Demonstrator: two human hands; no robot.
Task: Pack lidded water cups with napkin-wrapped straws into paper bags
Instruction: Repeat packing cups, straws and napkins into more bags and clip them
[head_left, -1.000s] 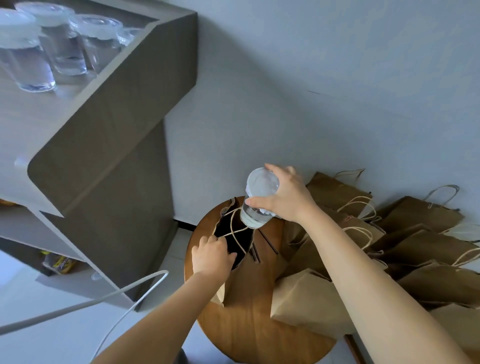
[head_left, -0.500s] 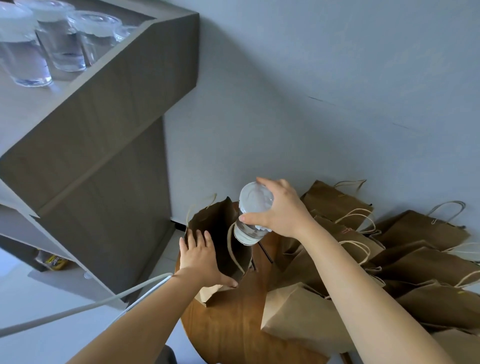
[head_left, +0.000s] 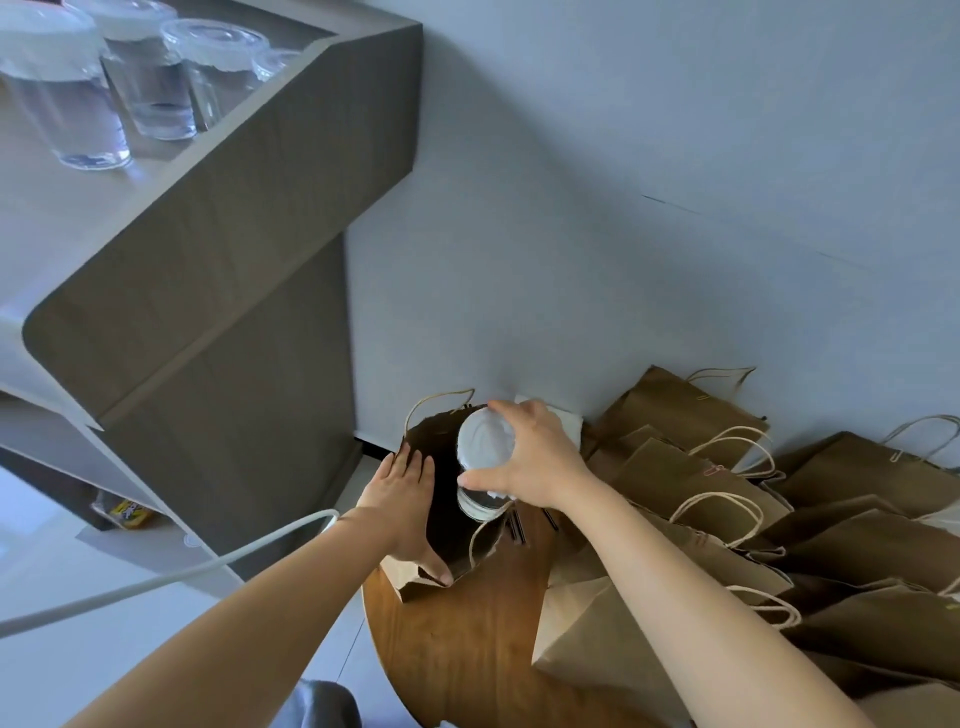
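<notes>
A brown paper bag stands open on the round wooden table. My left hand presses flat against the bag's left wall, fingers straight, thumb at its lower rim. My right hand grips a clear lidded water cup by its side and holds it tilted at the bag's mouth, white lid toward me. Something white, partly hidden, shows just behind my right hand.
Several lidded water cups stand on the grey counter at upper left. A heap of brown paper bags lies to the right against the wall. A white cable crosses at lower left. Dark straws lie on the table.
The bag was stood up and opened; my left hand went from gripping its rim to pressing flat on its wall. My right hand lowered the cup into the bag's mouth.
</notes>
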